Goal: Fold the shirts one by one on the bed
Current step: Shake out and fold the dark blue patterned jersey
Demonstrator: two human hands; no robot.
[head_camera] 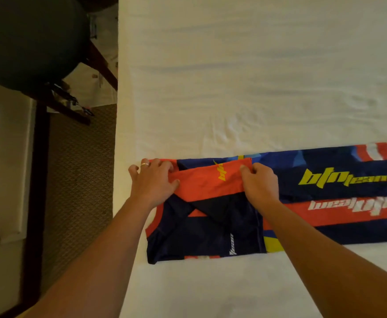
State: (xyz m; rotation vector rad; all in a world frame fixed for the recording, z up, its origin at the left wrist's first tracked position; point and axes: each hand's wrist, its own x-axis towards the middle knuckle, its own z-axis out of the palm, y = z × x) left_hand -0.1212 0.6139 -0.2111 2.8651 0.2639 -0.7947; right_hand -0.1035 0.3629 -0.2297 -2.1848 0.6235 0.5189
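Fingers (245, 168) of the right hand (260, 183) pinch the far corner of a red sleeve (207, 183), while the left hand (152, 180), fingers extended, presses the sleeve's other end flat onto the sports jersey (325, 196). The jersey, navy, red and yellow with "btn team" lettering, lies lengthwise near the left edge of the white-sheeted bed (256, 76), its body running off the right of the view. Judged from this layout, folding is at an early-to-middle stage: sides and sleeves appear turned in, lengthwise folds remain; no other shirts are visible.
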